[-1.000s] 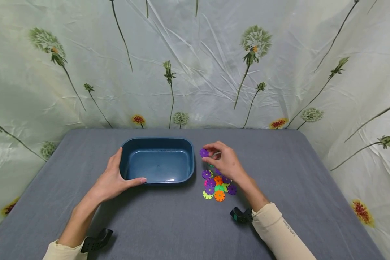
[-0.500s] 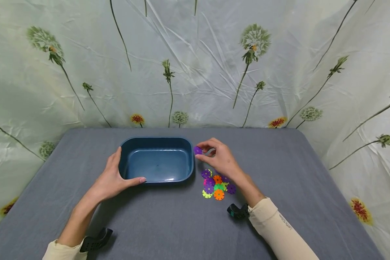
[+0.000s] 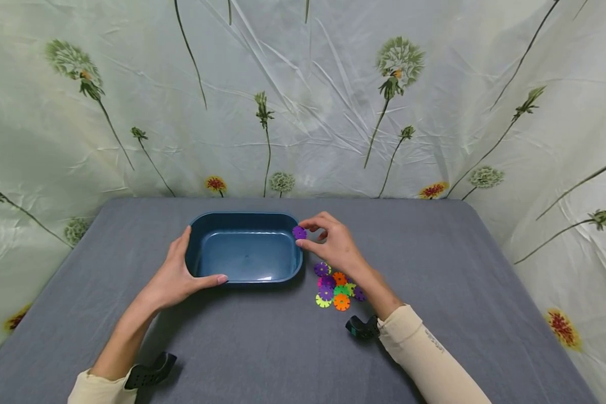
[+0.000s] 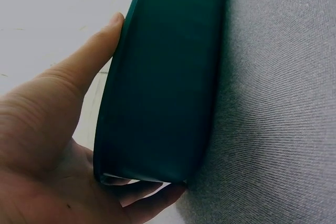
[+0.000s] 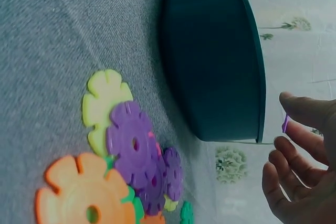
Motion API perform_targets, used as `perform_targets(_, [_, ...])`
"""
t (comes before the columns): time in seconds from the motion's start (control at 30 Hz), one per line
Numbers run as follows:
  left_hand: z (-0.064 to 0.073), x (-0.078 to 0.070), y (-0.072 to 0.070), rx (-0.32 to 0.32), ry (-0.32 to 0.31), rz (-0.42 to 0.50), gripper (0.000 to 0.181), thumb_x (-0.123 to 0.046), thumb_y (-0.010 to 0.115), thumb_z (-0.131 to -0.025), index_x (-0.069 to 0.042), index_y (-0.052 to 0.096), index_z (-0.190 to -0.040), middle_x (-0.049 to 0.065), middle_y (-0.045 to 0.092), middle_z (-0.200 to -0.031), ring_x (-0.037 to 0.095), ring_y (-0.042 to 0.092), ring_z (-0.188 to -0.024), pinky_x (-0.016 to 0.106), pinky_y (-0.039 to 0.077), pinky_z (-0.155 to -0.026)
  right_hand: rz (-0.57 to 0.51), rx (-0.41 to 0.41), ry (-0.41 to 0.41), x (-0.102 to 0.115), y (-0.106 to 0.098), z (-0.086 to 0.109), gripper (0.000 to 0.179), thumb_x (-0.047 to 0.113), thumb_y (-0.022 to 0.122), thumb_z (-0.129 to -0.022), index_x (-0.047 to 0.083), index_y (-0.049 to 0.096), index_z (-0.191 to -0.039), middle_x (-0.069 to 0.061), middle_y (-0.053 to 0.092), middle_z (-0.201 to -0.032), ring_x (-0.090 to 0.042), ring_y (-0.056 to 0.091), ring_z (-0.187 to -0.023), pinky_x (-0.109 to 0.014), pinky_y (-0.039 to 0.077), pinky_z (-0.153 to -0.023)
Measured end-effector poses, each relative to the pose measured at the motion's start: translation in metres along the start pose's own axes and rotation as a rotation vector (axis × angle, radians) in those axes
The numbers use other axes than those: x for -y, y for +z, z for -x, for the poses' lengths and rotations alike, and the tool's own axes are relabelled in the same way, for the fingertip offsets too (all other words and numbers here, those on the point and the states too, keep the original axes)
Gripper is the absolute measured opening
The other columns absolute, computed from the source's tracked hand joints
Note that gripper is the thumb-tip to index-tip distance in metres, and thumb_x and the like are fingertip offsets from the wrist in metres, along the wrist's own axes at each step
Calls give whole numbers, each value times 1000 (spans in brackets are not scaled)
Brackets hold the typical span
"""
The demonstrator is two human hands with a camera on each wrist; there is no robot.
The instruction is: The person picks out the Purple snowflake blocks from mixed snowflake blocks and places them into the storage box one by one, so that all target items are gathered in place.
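A dark blue plastic basin [image 3: 247, 257] sits on the grey cloth, with nothing visible inside it. My left hand [image 3: 173, 282] grips its left end, thumb [image 4: 100, 45] along the near rim and fingers round the end wall. Between thumb and fingertips, my right hand [image 3: 335, 245] pinches a purple notched plastic disc [image 3: 299, 232] at the basin's right rim; in the right wrist view this disc [image 5: 285, 124] shows edge-on, above rim level. Below that hand lies a pile of flower-shaped notched discs [image 3: 341, 302] in orange, purple, green, yellow and pink, some overlapping.
Grey cloth [image 3: 262, 342] covers the table, whose far edge meets a pale curtain [image 3: 323, 112] printed with dandelions. A black wrist mount [image 3: 150, 370] is on the left wrist and another black mount [image 3: 362, 327] on the right. The pile is just right of the basin.
My right hand has moved left with the purple disc, from above the pile to the basin's right rim. The left hand and basin have stayed in place.
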State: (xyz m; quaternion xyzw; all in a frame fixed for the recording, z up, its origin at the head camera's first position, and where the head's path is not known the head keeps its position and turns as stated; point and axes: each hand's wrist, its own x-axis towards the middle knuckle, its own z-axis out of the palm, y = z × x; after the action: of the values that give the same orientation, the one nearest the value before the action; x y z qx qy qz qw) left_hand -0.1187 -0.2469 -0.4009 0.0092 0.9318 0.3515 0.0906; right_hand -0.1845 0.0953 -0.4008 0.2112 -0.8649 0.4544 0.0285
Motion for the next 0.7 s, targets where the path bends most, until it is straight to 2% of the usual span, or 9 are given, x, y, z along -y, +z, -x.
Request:
perform_targets(0.3, [0, 1, 0, -10, 0, 14, 142, -55, 87, -79, -10, -16, -166, 35, 1, -170, 60, 21, -151, 76, 31, -113, 6, 23, -10, 4, 7, -6, 32, 21, 83, -91, 12, 76, -121, -5, 70, -114, -31, 63, -111, -40, 57, -90])
perform_targets(0.53, [1, 2, 0, -10, 12, 22, 141, -53, 87, -80, -10, -15, -166, 35, 3, -169, 59, 21, -151, 76, 31, -113, 14, 51, -35, 2, 10, -9, 34, 23, 82, -91, 13, 76, -124, -5, 71, -118, -33, 61, -114, -50, 55, -97])
perform_targets(0.7, [1, 2, 1, -15, 17, 33, 141, -51, 88, -80, -10, -15, -166, 35, 3, -169, 58, 21, -152, 76, 30, -114, 26, 62, -22, -1, 12, -12, 33, 24, 82, -92, 16, 76, -124, -3, 72, -120, -32, 62, -116, -50, 54, -100])
